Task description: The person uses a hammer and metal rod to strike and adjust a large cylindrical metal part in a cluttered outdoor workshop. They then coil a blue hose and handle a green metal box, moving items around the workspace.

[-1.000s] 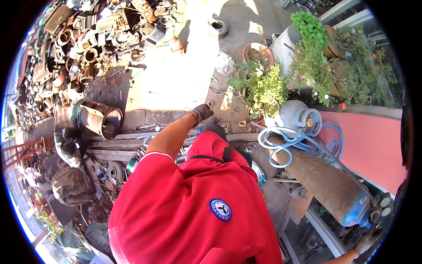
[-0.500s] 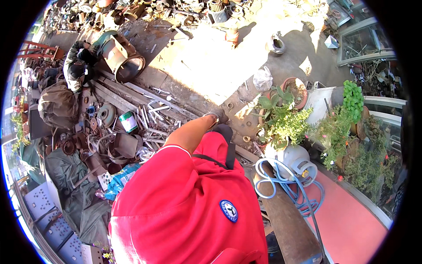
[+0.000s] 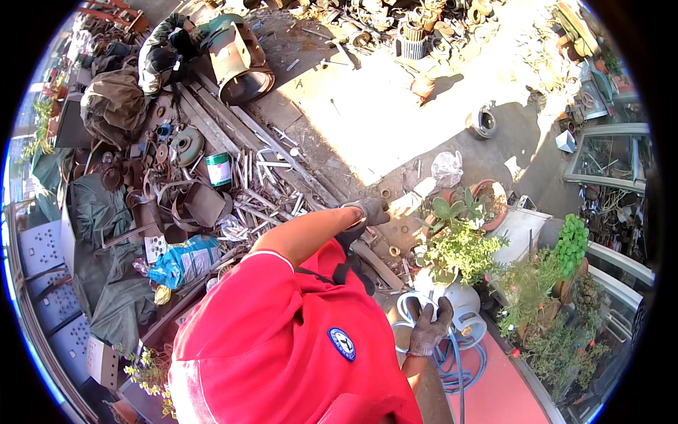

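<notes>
My left hand (image 3: pixel 371 211), in a grey work glove, reaches forward over the ground beyond my red shirt. Its fingers are dark and foreshortened, so I cannot tell whether they are closed. Just past them lies a pale sunlit patch that I cannot make out. My right hand (image 3: pixel 428 329), also gloved, has its fingers apart and nothing in them. It is over the coiled blue hose (image 3: pixel 452 367), in front of a light grey gas cylinder (image 3: pixel 462 302); whether it touches either is unclear.
Potted plants (image 3: pixel 459 247) and a terracotta pot (image 3: pixel 492 201) stand to the right. Long metal bars (image 3: pixel 275 155) and scrap fill the left, with a green-white can (image 3: pixel 218 169). A person (image 3: pixel 161 60) crouches by a large rusty drum (image 3: pixel 240 60). A clear plastic bag (image 3: pixel 447 169) lies ahead.
My right hand has come into view over the blue hose. My left hand has moved to the right and slightly nearer. The view has shifted, and the surroundings sit differently in it.
</notes>
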`<state>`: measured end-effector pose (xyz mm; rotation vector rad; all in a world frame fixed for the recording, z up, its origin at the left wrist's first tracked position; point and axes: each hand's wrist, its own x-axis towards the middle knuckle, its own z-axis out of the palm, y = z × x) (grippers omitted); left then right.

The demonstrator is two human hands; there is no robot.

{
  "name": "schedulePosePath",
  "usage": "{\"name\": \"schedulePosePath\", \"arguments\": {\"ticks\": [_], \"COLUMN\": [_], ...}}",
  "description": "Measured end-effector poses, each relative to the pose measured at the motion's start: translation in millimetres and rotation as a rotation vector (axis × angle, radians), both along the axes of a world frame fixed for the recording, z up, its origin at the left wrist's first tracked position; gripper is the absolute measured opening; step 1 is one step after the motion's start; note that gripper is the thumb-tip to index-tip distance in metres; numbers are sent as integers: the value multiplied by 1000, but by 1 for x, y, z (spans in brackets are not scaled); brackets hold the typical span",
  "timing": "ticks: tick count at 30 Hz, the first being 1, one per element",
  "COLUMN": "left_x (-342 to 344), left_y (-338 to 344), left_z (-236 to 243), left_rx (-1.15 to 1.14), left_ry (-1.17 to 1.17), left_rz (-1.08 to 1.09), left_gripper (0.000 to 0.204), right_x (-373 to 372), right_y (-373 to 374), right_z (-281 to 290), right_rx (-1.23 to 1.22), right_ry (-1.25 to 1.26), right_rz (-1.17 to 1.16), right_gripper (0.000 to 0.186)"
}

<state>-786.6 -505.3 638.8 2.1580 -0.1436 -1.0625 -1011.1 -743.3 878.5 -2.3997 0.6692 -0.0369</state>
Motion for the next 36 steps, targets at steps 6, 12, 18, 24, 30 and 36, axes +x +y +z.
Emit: {"name": "schedulePosePath", "arguments": {"ticks": [6, 12, 18, 24, 30, 36], "left_x": [3, 45, 105, 110, 86, 206], "left_y": [179, 323, 324, 273, 294, 314], "left_z": [-52, -62, -48, -104, -166, -95], "left_rx": [197, 396, 129, -27, 255, -221], "left_ry": [58, 107, 165, 238, 383, 118], "left_rz": [297, 468, 1036, 1219, 1343, 1693], "left_gripper": [55, 36, 42, 49, 49, 50], "right_x": [120, 181, 215, 392, 662, 870], "right_y": [6, -30, -133, -85, -52, 66], "right_z": [-23, -62, -156, -144, -269, -219], "right_rx": [2, 95, 417, 563, 484, 367], "right_ry": [205, 336, 708, 878, 735, 327], "right_rz": [151, 171, -1, 99, 215, 706], "right_gripper": [33, 37, 33, 17, 12, 12]}}
